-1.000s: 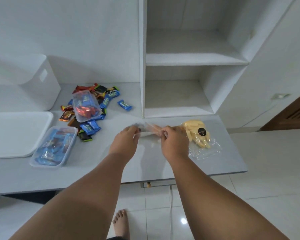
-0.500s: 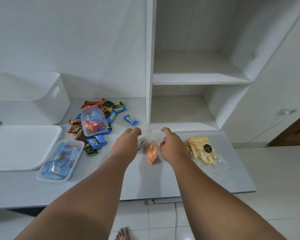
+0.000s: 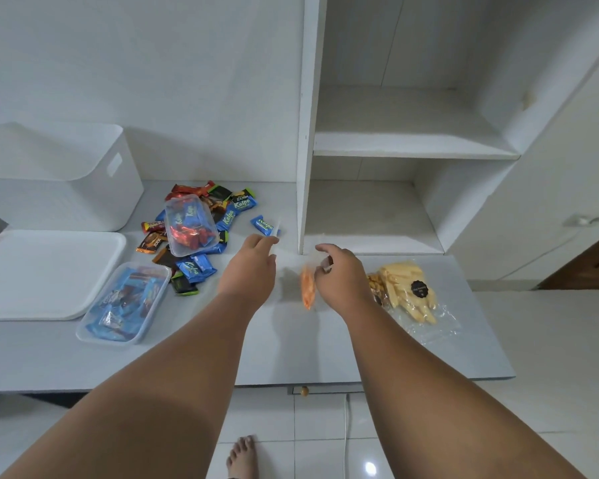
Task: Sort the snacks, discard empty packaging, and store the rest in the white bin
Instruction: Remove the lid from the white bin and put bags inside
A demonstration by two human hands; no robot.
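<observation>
Now I see the clear bag of orange snacks (image 3: 307, 288) hanging just above the grey table (image 3: 291, 350), pinched at its top by the right hand (image 3: 343, 278). The left hand (image 3: 249, 267) pinches a blurred clear plastic strip (image 3: 274, 229); I cannot tell whether it joins the bag. A bag of yellow sticks (image 3: 408, 292) lies to the right, the wrapped chocolate bars (image 3: 236, 207) and the white bin (image 3: 59, 178) to the left.

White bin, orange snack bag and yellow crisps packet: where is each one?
white bin (image 3: 49, 205): head view, near outer wall.
orange snack bag (image 3: 307, 288): head view, orange contents.
yellow crisps packet (image 3: 400, 288): head view, yellow sticks beside the label.
</observation>
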